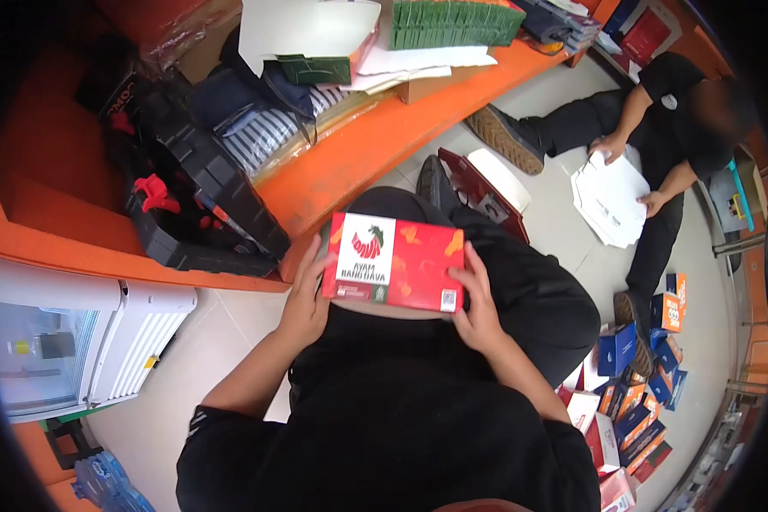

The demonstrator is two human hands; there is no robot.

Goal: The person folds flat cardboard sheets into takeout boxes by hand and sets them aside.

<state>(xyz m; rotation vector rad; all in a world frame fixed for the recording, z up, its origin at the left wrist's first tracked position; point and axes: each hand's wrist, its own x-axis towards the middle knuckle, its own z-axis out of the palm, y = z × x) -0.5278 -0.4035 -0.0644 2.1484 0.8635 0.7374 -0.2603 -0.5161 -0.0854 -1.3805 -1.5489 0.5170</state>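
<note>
A red box (418, 256) with a white label panel lies across my lap, its printed face up. My left hand (310, 294) holds its left end, fingers along the side. At the right end, my right hand (478, 299) grips the box with the thumb near its lower corner and the fingers on the edge. A pale surface shows just under the box's lower edge. Beyond my knees, a dark red item with a white flap (499, 183) rests on the floor.
An orange shelf (350, 158) with papers and green-edged stacks runs along the upper left, beside an open black tool case (188, 171). A seated person (657, 111) holds white sheets (610, 196) at upper right. Blue, orange and red boxes (636, 427) lie piled at lower right.
</note>
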